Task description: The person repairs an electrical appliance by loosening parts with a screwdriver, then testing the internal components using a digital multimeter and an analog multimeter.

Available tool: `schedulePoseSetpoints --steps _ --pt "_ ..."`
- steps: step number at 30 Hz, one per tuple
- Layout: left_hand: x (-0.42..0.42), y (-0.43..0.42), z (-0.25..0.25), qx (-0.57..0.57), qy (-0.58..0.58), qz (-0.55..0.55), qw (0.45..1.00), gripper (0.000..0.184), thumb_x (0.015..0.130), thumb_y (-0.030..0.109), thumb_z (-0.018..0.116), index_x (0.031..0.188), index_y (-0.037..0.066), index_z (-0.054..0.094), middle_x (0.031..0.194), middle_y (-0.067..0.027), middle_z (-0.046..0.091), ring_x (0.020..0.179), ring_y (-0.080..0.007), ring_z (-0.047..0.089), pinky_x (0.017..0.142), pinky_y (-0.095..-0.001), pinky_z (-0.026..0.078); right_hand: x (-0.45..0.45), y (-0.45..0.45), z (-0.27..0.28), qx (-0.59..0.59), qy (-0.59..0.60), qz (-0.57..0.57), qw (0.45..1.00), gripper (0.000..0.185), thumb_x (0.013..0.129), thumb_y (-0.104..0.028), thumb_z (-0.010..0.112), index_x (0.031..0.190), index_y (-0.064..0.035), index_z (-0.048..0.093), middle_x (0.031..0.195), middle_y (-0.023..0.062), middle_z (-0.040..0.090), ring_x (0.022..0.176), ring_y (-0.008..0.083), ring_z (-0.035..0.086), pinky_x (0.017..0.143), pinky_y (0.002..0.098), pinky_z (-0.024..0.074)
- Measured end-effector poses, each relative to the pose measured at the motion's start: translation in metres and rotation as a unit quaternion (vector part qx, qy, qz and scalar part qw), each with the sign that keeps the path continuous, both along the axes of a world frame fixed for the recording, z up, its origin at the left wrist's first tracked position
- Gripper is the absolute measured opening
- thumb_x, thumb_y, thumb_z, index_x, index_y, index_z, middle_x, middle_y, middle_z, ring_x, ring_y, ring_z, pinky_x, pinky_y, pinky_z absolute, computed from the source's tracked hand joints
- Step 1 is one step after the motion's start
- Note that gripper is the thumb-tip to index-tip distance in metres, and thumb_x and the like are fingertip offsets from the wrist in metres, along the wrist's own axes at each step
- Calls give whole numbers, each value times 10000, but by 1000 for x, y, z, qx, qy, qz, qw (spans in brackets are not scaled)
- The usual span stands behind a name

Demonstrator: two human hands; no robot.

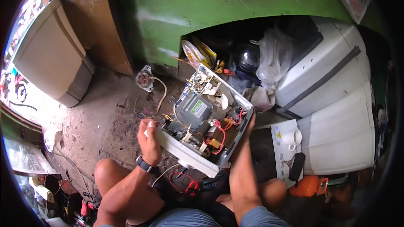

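Between my hands is an opened electrical appliance (pixel 193 111), held tilted above my lap. Its insides show a grey metal box with a green label, a white fan and several red, yellow and blue wires. My left hand (pixel 149 143) grips the left end of its white panel, thumb on top; a watch sits on that wrist. On the other side, my right hand (pixel 248 132) holds the dark right edge, its fingers mostly hidden behind and beneath. Near my lap lie red leads (pixel 191 187). A round metal motor-like part (pixel 144 78) with a pale cable rests on the floor beyond the appliance.
White appliance panels (pixel 336 130) stand at the right, beside a white board (pixel 275 143) bearing a white cup-like part (pixel 292 138). An orange object (pixel 305 186) lies below. Plastic bags (pixel 273 54) fill the green wall's opening. A beige casing (pixel 50 54) stands at the left.
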State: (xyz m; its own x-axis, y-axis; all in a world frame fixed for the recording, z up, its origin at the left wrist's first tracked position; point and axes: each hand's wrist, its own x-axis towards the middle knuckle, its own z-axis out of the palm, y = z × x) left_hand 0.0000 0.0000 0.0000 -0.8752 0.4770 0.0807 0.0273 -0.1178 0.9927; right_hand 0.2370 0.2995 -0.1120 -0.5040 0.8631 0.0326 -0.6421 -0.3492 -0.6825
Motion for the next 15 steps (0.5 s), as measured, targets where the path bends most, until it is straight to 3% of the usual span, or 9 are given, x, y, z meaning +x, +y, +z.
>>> schedulePoseSetpoints --steps 3,5,9,15 --pt "5 14 10 20 35 -28 999 388 1087 395 553 998 22 613 949 -50 610 924 -149 538 861 -314 431 28 -9 -4 -62 -85 -144 984 594 1114 -530 419 1285 -13 656 1118 120 722 1005 256 710 923 426 574" --pt "29 -1 16 7 11 -55 998 397 1075 403 561 1002 16 613 953 -53 611 920 -151 535 855 -315 428 71 -56 19 -90 -117 -147 978 613 1109 -540 401 1288 -13 656 1136 123 722 1014 265 707 926 427 571" --pt "-7 23 27 10 93 -104 990 413 1056 431 575 997 22 593 949 -35 575 896 -141 503 834 -305 410 32 -56 18 -143 -28 -132 980 645 1089 -566 384 1338 -34 650 1196 122 719 1064 293 701 948 448 575" --pt "8 27 32 1 123 -140 982 368 1043 370 557 982 8 581 937 -54 560 890 -164 511 830 -306 416 68 -63 9 -121 -78 -157 977 643 1075 -549 390 1351 -27 644 1207 133 713 1072 290 702 941 433 586"
